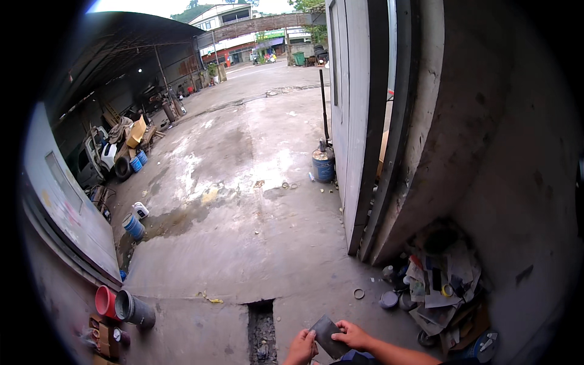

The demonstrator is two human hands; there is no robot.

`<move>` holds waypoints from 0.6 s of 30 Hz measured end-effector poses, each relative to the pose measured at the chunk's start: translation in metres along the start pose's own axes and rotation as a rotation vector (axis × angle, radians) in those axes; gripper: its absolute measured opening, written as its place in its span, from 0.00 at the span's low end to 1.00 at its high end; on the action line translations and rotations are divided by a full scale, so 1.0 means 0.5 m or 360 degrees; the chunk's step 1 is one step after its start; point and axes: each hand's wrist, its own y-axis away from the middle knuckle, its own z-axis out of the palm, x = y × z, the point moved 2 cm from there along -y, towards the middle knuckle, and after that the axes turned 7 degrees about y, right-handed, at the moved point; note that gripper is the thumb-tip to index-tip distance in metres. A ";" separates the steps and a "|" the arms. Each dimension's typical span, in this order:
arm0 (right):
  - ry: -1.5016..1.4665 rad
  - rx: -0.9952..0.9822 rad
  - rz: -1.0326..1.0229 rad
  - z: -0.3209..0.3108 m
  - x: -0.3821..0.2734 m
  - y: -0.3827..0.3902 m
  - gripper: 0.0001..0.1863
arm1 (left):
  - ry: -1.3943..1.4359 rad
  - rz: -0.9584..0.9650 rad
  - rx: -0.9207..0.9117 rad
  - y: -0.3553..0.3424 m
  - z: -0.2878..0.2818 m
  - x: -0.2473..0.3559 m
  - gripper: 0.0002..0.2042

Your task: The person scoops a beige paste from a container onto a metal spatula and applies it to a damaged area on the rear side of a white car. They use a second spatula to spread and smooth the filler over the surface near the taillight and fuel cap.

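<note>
Low in the head view, my two hands hold a dark grey rectangular sheet between them, close in front of my body. It resembles sandpaper, but its surface is too small to make out. My left hand pinches the sheet's left edge with the thumb on top. On its right side my right hand grips it, thumb laid over the upper face and fingers curled beneath. The sheet tilts toward me, and its near end is partly hidden by my dark clothing.
A rectangular pit opens in the concrete floor just left of my hands. At left stand a red bucket and a grey bucket. A heap of papers and cans lies at right by the wall. A blue drum stands beside the door.
</note>
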 end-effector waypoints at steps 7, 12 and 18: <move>-0.0214 -0.0200 0.0014 -0.113 0.052 -0.023 0.21 | -0.0068 -0.0144 -0.0047 -0.099 0.102 0.016 0.09; -0.0394 -0.0049 -0.0165 -0.202 -0.005 -0.013 0.17 | -0.0277 -0.0179 0.0008 -0.149 0.238 0.059 0.12; -0.0579 0.0250 -0.0182 -0.309 0.026 0.019 0.13 | -0.0527 -0.0292 -0.0120 -0.212 0.359 0.011 0.14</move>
